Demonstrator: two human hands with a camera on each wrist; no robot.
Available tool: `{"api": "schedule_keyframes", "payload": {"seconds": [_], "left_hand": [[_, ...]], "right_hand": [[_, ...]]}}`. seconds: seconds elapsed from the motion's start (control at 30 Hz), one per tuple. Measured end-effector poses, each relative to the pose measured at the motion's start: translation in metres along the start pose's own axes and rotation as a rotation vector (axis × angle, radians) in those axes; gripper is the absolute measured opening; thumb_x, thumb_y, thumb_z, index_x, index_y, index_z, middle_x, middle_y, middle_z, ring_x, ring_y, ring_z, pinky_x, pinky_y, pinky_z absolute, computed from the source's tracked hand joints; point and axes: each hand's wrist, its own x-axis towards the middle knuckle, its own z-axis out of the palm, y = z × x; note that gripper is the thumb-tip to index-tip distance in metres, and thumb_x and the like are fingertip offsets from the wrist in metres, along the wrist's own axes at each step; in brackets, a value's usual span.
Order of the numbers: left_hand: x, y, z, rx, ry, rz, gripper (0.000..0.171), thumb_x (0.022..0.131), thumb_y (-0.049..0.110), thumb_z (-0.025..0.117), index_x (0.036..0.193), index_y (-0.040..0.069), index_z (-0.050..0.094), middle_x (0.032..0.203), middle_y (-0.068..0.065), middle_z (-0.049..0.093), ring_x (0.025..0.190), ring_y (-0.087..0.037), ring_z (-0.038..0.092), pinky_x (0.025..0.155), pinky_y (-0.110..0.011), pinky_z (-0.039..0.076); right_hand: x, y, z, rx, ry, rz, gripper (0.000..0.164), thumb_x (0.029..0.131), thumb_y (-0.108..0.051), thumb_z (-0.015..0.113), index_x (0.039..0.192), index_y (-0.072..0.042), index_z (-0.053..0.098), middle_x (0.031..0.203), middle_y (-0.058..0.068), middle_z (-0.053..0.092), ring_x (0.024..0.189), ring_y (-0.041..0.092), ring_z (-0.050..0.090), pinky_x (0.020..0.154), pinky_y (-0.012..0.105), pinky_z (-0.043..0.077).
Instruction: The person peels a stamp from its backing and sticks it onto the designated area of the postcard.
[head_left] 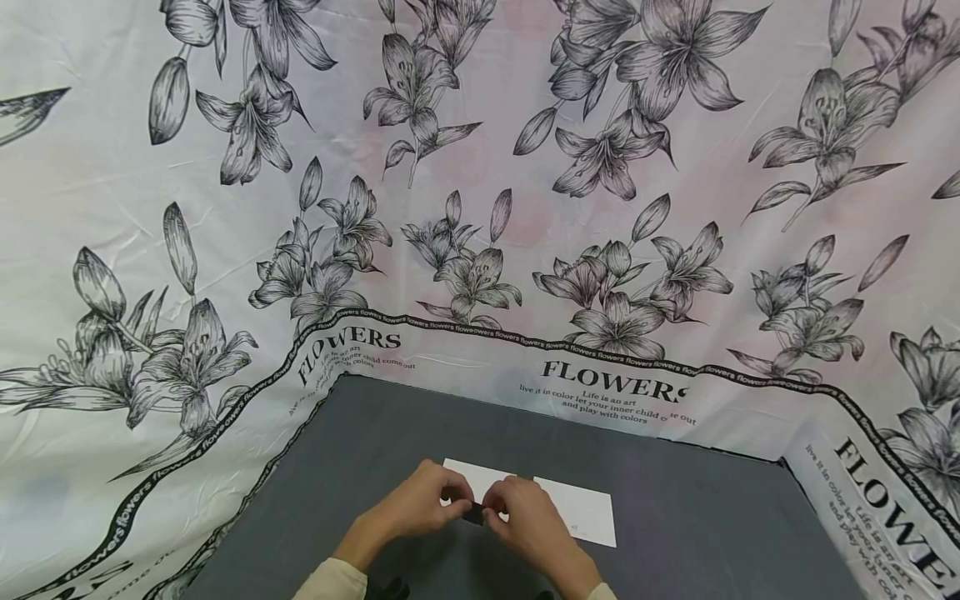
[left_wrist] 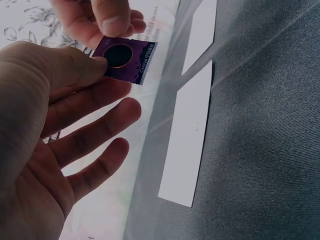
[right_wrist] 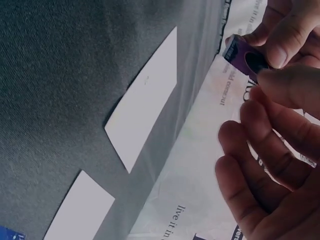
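Observation:
Above the grey table a small purple postage stamp [left_wrist: 119, 56] is held between both hands. It has toothed edges, a dark disc with a glowing rim and the word CHINA along one side. The left hand [head_left: 420, 504] pinches one part of it, thumb on the printed face, its other fingers spread in the left wrist view. Opposite, the right hand [head_left: 528, 517] pinches the stamp too, with its thumb on the face beside the disc. In the head view the stamp [head_left: 474, 513] shows only as a dark piece between the fingertips.
Two white paper rectangles [head_left: 588, 510] lie on the grey table [head_left: 690, 517] just beyond the hands, the left one partly covered by them. A blue printed corner [right_wrist: 11, 234] shows in the right wrist view. Flower-printed cloth [head_left: 480, 167] hangs around the table.

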Motion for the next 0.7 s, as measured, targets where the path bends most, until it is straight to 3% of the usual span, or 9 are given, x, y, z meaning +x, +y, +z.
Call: {"api": "schedule_keyframes", "payload": {"seconds": [0.23, 0.47, 0.7], "left_hand": [[-0.0008, -0.0011, 0.0030, -0.022, 0.017, 0.005, 0.011, 0.104, 0.012, 0.075, 0.103, 0.018, 0.083, 0.096, 0.010, 0.081, 0.086, 0.004, 0.072, 0.082, -0.025, 0.060], [-0.0007, 0.0011, 0.0060, 0.012, 0.085, -0.004, 0.004, 0.103, 0.016, 0.077, 0.105, 0.019, 0.075, 0.092, 0.012, 0.076, 0.082, 0.003, 0.067, 0.079, -0.031, 0.059], [-0.0012, 0.0025, 0.0094, 0.013, 0.122, -0.042, 0.014, 0.104, 0.023, 0.076, 0.095, 0.019, 0.068, 0.084, 0.011, 0.073, 0.073, 0.002, 0.062, 0.069, -0.022, 0.050]], "right_hand": [[0.0001, -0.0010, 0.0020, 0.019, 0.016, 0.011, 0.011, 0.092, -0.012, 0.084, 0.085, -0.018, 0.078, 0.075, -0.013, 0.059, 0.069, -0.002, 0.046, 0.064, 0.025, 0.044], [-0.0006, -0.0011, 0.0018, 0.031, 0.039, 0.013, 0.013, 0.092, -0.012, 0.083, 0.084, -0.018, 0.075, 0.074, -0.013, 0.057, 0.068, -0.002, 0.045, 0.064, 0.023, 0.043], [0.0007, -0.0014, 0.0025, 0.037, 0.035, 0.024, 0.012, 0.093, -0.013, 0.081, 0.084, -0.020, 0.075, 0.075, -0.015, 0.057, 0.069, -0.002, 0.044, 0.066, 0.024, 0.044]]}}
